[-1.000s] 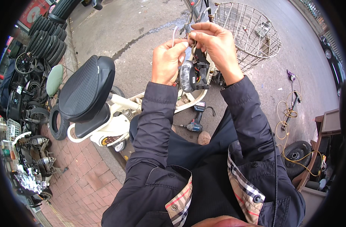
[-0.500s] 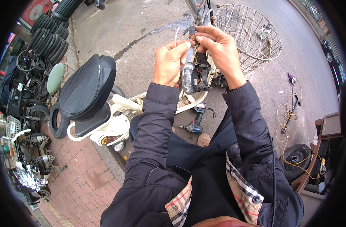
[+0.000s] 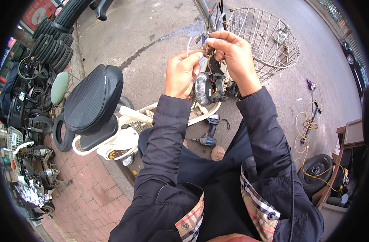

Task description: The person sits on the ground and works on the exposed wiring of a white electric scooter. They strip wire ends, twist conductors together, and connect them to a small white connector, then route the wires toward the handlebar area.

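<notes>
Both hands meet at a bundle of thin wires (image 3: pixel 210 60) at the front of a cream electric scooter (image 3: pixel 138 115). My left hand (image 3: pixel 179 74) is closed, thumb against forefinger, pinching a wire; a pale pinkish wire (image 3: pixel 189 43) loops up beside its fingertips. With thumb and fingers, my right hand (image 3: pixel 239 58) grips the bundle near a small dark connector (image 3: pixel 204 37). The wire ends between the fingertips are partly hidden. Just below the hands hangs a clear-lensed headlight (image 3: pixel 202 89) in a black housing, with coloured wires showing behind it.
A wire basket (image 3: pixel 269 40) is right of the scooter's front, its black seat (image 3: pixel 93 97) to the left. A blue cordless drill (image 3: pixel 208 138) lies on the ground by my shoe. Tyres (image 3: pixel 51 48) and parts line the left. A yellow cord (image 3: pixel 303 133) trails at right.
My right thumb and fingers have shifted on the wire bundle. My left hand stays pinched close beside it. The headlight and seat sit slightly lower in view.
</notes>
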Available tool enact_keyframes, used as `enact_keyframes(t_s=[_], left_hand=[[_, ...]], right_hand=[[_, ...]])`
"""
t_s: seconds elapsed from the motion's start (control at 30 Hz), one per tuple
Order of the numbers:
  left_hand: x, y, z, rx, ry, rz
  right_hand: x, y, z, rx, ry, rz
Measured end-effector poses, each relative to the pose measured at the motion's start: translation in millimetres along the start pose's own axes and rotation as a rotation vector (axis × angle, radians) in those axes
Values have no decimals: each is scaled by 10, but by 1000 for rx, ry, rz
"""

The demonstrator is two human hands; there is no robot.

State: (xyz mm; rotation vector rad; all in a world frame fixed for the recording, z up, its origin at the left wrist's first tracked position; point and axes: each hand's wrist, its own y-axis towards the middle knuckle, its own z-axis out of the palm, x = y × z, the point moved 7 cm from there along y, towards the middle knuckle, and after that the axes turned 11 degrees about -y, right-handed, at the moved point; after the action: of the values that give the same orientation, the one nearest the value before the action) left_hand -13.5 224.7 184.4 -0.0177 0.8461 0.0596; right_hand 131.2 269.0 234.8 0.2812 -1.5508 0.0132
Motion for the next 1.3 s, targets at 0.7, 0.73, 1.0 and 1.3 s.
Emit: enact_keyframes(t_s=[0.7, 0.73, 1.0, 1.3], left_hand=[[76, -9, 84, 4, -85, 69], [72, -14, 86, 6, -88, 58], [78, -67, 153, 26, -70, 33], [35, -82, 201, 96, 83, 55]], right_hand=[[28, 52, -66, -53, -66, -114], [20, 55, -61, -36, -67, -102], [43, 35, -54, 67, -31, -44], [41, 89, -60, 45, 19, -32]])
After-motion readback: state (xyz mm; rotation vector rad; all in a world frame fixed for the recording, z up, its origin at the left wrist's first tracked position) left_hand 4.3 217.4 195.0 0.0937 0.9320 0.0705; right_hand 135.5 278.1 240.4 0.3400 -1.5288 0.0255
